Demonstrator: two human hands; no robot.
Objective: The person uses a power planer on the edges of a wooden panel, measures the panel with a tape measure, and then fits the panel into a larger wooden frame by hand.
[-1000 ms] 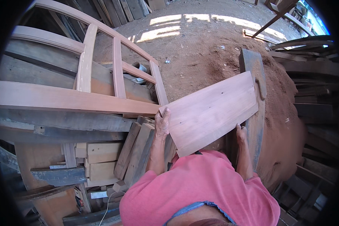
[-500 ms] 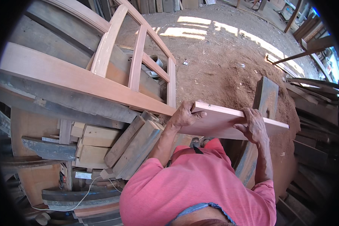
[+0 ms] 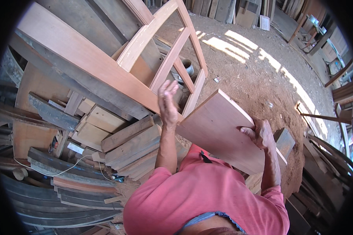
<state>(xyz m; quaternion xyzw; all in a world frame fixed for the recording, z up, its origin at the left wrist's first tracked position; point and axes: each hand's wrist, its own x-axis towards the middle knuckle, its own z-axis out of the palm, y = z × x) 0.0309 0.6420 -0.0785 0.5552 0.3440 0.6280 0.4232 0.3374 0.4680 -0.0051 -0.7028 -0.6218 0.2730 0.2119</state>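
Note:
A flat reddish wooden panel (image 3: 219, 135) hangs tilted in front of my body, its broad face toward me. My right hand (image 3: 259, 135) grips its far long edge, the thumb lying over the face and the fingers hidden behind. Off the panel's left corner, my left hand (image 3: 168, 103) is raised with its fingers stretched out and nothing in it. Just beyond that hand is a wooden frame (image 3: 86, 64) with a curved rail and crossing bars, leaning over the stacked timber.
Stacked wood blocks (image 3: 131, 145) lie to my left, with curved dark boards (image 3: 66, 196) nearer. A grey bucket (image 3: 187, 67) stands behind the frame. A thick timber beam (image 3: 284, 143) is beyond my right hand, by a sawdust heap (image 3: 259, 94). Scrap boards (image 3: 321, 164) pile at the right.
My left hand has let go of the panel and moved up and left. The panel has turned, its left end rising and its right end dropping, still in my right hand. The view has swung.

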